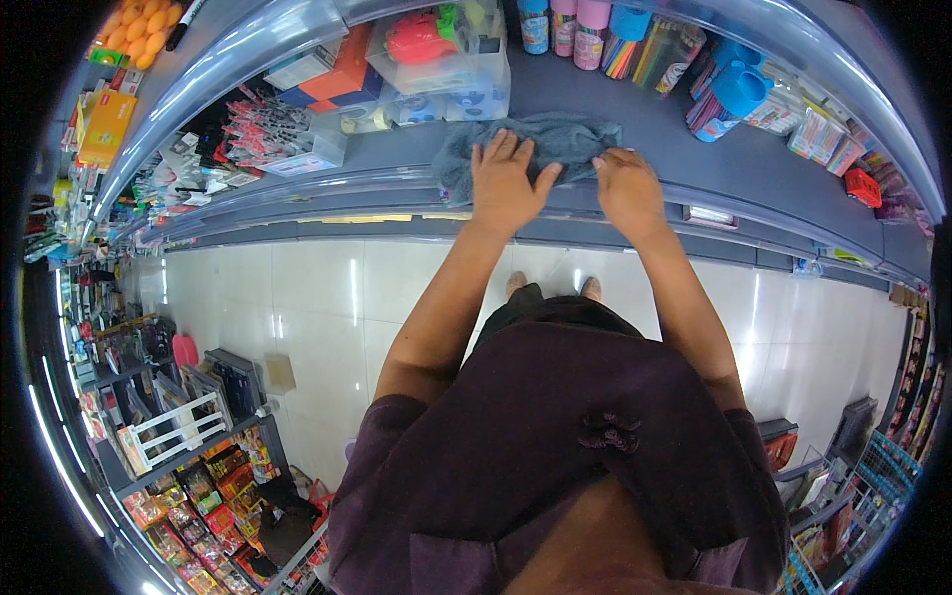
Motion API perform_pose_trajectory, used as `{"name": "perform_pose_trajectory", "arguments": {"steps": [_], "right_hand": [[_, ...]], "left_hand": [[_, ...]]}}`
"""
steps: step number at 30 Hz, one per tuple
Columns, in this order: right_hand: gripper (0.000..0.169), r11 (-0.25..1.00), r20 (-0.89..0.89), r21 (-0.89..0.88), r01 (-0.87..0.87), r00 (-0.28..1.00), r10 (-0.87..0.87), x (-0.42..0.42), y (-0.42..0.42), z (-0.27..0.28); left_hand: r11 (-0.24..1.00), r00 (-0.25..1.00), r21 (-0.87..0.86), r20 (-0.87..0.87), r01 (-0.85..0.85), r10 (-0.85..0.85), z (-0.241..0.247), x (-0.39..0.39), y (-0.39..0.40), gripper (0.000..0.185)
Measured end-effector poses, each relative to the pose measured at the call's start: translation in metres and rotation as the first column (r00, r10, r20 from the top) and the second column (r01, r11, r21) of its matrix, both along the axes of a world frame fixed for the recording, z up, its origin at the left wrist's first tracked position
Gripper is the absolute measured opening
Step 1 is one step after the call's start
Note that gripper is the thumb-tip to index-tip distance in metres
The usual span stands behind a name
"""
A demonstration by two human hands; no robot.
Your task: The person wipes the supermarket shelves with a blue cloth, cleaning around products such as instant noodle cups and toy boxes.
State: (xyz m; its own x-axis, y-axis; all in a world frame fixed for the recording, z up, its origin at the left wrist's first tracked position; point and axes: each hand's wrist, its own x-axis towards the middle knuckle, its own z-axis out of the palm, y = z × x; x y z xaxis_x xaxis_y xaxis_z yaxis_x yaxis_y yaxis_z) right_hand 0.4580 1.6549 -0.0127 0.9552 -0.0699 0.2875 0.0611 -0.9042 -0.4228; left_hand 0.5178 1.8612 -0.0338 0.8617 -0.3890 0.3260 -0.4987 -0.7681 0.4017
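A grey-blue cloth (576, 137) lies bunched on a dark grey store shelf (639, 115), partly hanging over its front edge. My left hand (509, 178) rests flat on the cloth, palm down, with fingers and thumb spread. At the cloth's right end, the curled fingers of my right hand (632, 186) grip its edge; the fingertips are partly hidden. Behind the cloth stand clear plastic boxes (476, 97). Farther back and to the right are tubs of coloured pencils (621, 48) with blue or pink lids.
Left along the shelf sits a clear bin of pens (271, 134). More pencil tubs (718, 104) and a small red item (863, 187) stand right. A lower shelf (349, 229) runs beneath the edge. Behind me, racks of packaged goods (216, 498) border the tiled floor (320, 297).
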Motion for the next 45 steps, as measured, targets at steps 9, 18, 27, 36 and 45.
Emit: {"name": "perform_pose_trajectory", "arguments": {"steps": [9,18,27,36,45], "right_hand": [[0.029,0.948,0.139,0.035,0.315,0.938,-0.317,-0.058,-0.072,0.003],[0.024,0.879,0.188,0.081,0.471,0.859,-0.477,-0.085,-0.090,-0.004],[0.029,0.693,-0.053,0.585,0.421,0.873,-0.486,-0.074,-0.092,-0.009],[0.025,0.146,0.117,0.988,-0.045,0.840,-0.530,-0.067,-0.091,0.063],[0.032,0.257,0.523,0.838,-0.481,0.842,-0.131,-0.077,-0.054,0.129]], "left_hand": [[0.894,0.901,-0.178,-0.065,0.412,-0.428,0.005,-0.037,-0.065,0.060],[0.878,0.935,-0.364,-0.049,0.311,-0.352,-0.013,-0.001,-0.039,0.034],[0.944,0.972,-0.246,-0.023,0.221,-0.233,-0.002,0.006,-0.006,0.017],[0.894,0.990,-0.426,0.016,0.136,-0.143,0.005,-0.009,0.001,0.022],[0.915,0.986,-0.367,0.081,0.165,-0.146,-0.026,-0.008,-0.001,0.037]]}}
